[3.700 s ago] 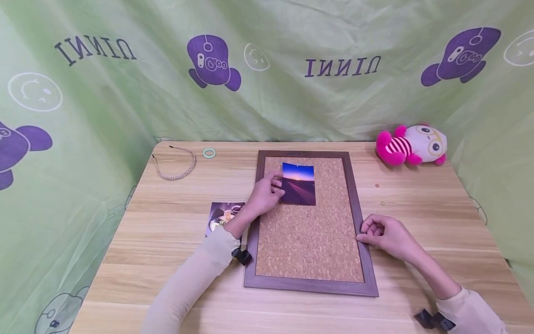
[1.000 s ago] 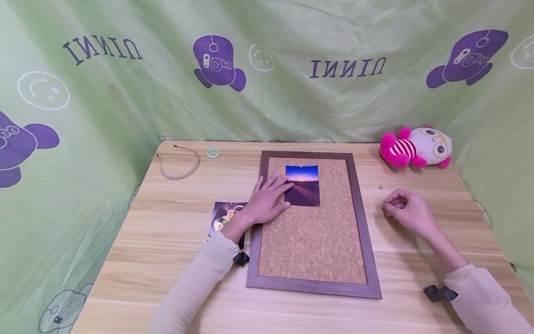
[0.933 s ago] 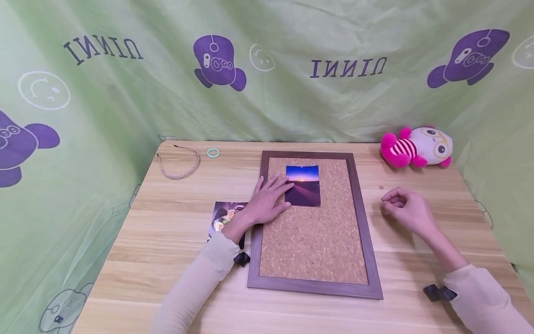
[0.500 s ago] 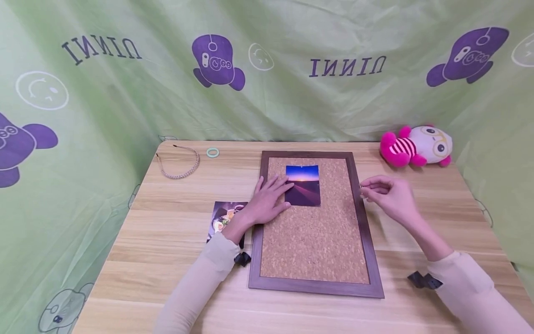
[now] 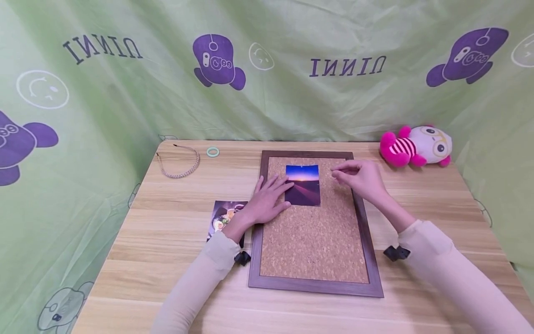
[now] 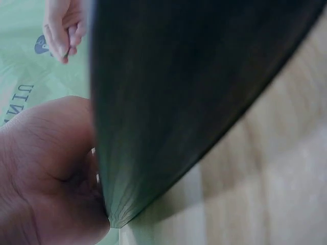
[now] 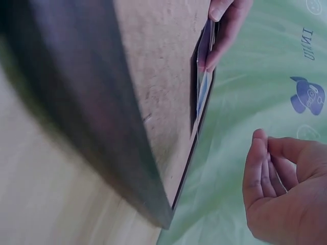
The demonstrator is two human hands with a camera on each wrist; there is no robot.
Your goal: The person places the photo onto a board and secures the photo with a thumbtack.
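While the left hand (image 5: 268, 202), fingers spread, touched the sunset photo (image 5: 306, 189) on the corkboard (image 5: 310, 246), the right hand (image 5: 365, 180) had its fingertip grip together, any content too small to tell; steady left-hand pressure seemed advisable against slipping.

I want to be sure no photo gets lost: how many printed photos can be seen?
2: the sunset photo on the corkboard, and the food photo on the table, partly hidden by the left arm. Others could lie hidden beneath.
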